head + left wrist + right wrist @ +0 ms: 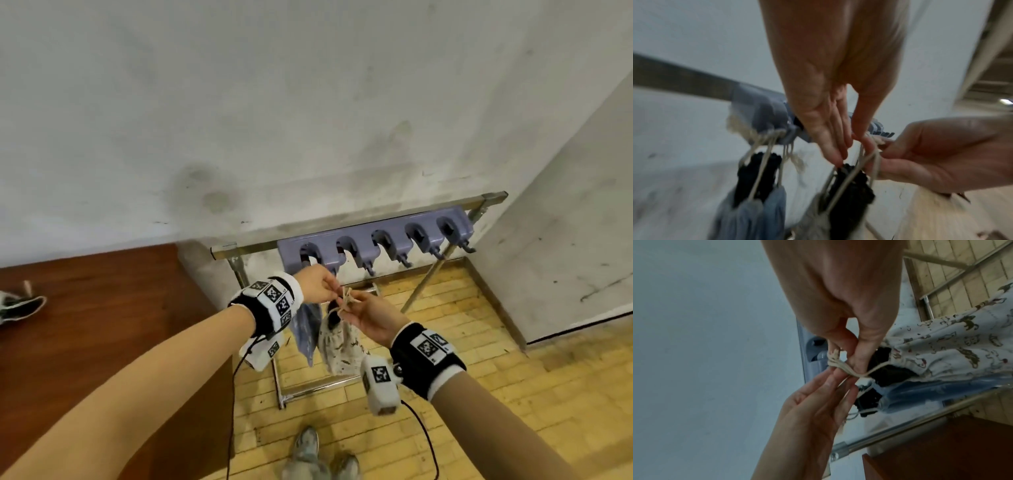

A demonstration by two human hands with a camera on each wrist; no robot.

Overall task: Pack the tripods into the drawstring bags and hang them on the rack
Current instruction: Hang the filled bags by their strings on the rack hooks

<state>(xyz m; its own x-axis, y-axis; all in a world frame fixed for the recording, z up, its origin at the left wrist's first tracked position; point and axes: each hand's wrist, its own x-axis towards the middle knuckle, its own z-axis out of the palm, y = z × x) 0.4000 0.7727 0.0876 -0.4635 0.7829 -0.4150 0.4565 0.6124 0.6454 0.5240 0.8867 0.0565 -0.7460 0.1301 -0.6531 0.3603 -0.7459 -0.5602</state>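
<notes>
Two drawstring bags, one rack with five hooks.

Bare forearms, no sleeves on me. Black straps with white cuffs wrap both wrists, the left wristband and the right wristband, each carrying black-and-white square marker tiles. A white camera block hangs under each, thin black cables trailing down. Grey sneakers below.

The left hand covers the rack's leftmost hook; motion blurs the blue bag in the left-wrist view.
</notes>
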